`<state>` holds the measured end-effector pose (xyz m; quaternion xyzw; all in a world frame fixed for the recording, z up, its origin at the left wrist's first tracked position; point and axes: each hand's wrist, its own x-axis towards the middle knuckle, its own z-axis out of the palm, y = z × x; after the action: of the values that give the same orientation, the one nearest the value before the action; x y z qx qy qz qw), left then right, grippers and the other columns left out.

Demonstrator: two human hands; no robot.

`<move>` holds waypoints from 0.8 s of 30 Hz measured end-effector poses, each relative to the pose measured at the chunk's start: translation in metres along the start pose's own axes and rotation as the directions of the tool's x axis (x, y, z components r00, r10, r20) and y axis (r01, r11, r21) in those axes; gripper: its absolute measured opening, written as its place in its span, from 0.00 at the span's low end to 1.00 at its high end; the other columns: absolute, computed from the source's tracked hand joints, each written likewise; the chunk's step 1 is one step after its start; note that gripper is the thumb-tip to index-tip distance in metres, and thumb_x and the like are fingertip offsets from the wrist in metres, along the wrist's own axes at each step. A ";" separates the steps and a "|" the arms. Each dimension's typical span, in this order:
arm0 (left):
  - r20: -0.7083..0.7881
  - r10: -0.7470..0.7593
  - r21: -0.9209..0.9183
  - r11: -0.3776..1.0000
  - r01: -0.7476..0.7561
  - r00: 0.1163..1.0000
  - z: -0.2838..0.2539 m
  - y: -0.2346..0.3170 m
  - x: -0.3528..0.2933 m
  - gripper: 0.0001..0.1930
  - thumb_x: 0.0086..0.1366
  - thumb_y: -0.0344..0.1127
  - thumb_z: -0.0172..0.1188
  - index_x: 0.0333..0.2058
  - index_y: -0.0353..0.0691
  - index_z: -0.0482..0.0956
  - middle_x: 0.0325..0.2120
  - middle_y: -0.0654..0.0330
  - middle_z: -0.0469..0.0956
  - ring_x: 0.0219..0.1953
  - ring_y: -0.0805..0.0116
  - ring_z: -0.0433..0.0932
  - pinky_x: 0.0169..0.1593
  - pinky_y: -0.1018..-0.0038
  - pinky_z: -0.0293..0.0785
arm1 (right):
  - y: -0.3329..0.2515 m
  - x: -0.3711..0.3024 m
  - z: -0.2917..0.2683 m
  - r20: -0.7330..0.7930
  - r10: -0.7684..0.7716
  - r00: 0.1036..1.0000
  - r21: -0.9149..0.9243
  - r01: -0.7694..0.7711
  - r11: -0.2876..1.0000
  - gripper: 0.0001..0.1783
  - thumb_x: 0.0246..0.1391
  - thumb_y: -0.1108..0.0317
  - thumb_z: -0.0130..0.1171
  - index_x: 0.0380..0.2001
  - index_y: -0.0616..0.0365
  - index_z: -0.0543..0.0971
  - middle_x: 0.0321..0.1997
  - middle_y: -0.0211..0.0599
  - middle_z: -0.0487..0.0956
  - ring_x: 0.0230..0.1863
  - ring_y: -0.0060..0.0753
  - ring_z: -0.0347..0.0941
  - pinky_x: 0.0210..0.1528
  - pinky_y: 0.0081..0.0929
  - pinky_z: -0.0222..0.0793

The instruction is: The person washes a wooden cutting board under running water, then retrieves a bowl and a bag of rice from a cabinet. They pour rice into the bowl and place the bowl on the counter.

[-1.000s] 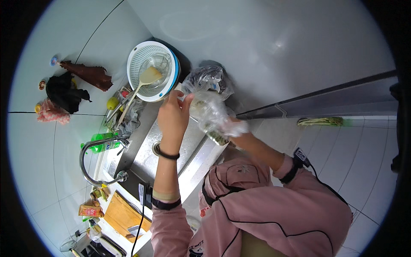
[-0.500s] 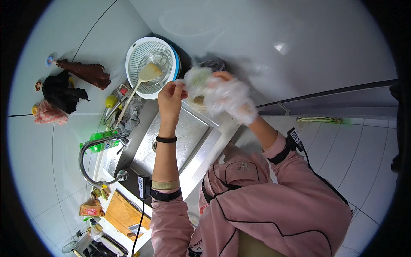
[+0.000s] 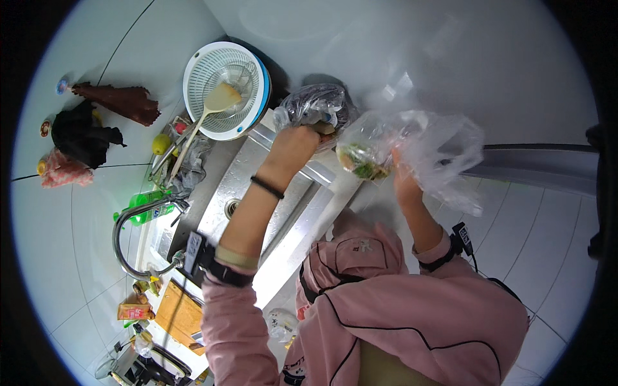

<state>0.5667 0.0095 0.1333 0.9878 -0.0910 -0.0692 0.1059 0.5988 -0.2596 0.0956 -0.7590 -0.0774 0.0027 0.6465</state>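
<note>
My right hand (image 3: 407,179) grips a clear plastic bag (image 3: 444,145) that hangs over the counter's front edge. Green leaves and something pale (image 3: 364,161) show through the bag's left side. My left hand (image 3: 295,148) is closed beyond the sink's far end, with its fingertips turned away from view. A flat brownish piece (image 3: 324,128) lies right at those fingers; whether they hold it is hard to see. Just past it sits a crumpled dark plastic bag (image 3: 315,103) against the wall.
The steel sink (image 3: 257,186) lies under my left forearm, with a curved faucet (image 3: 122,238) at its left. A white colander (image 3: 193,90) holding a spatula (image 3: 222,98) stands at the far corner. A green bottle (image 3: 145,207) and a wooden cutting board (image 3: 177,315) are on the left.
My hands have drawn apart. The right one carried the clear bag rightward, where it now spreads wider; the left moved right and toward the dark bag, uncovering it.
</note>
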 end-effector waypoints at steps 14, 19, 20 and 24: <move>0.455 -0.022 -0.037 0.998 0.044 0.890 0.066 -0.052 0.056 0.23 0.64 0.51 0.52 0.49 0.39 0.78 0.49 0.47 0.76 0.50 0.52 0.77 0.55 0.63 0.71 | 0.024 -0.041 -0.014 0.050 0.111 0.993 0.010 -0.112 0.994 0.13 0.55 0.73 0.52 0.44 0.61 0.76 0.53 0.38 0.74 0.52 0.37 0.72 0.52 0.33 0.69; 0.610 0.057 -0.104 0.995 0.009 0.790 0.062 -0.056 0.061 0.30 0.62 0.60 0.51 0.50 0.40 0.77 0.50 0.48 0.76 0.51 0.51 0.75 0.56 0.63 0.69 | 0.021 -0.038 -0.007 0.071 0.088 0.994 0.023 -0.090 0.996 0.13 0.56 0.73 0.51 0.45 0.61 0.76 0.54 0.38 0.74 0.52 0.37 0.72 0.52 0.33 0.69; 0.562 0.089 -0.131 0.991 -0.018 0.822 0.058 -0.055 0.060 0.30 0.62 0.61 0.51 0.48 0.40 0.78 0.48 0.47 0.77 0.51 0.51 0.76 0.56 0.63 0.69 | 0.020 -0.038 -0.006 0.070 0.088 0.994 0.025 -0.090 0.996 0.13 0.57 0.72 0.51 0.45 0.61 0.76 0.54 0.38 0.74 0.52 0.37 0.72 0.52 0.33 0.68; 0.520 0.120 0.012 0.989 -0.147 0.846 0.024 -0.033 0.055 0.20 0.64 0.48 0.51 0.44 0.37 0.79 0.37 0.47 0.80 0.41 0.49 0.79 0.46 0.60 0.74 | 0.020 -0.040 -0.006 0.064 0.083 0.994 0.023 -0.085 0.996 0.14 0.58 0.72 0.50 0.46 0.61 0.76 0.54 0.38 0.74 0.53 0.37 0.71 0.53 0.33 0.68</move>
<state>0.6217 0.0257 0.0958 0.9263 -0.1864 -0.3226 0.0568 0.5620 -0.2736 0.0735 -0.7527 -0.0657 0.0550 0.6527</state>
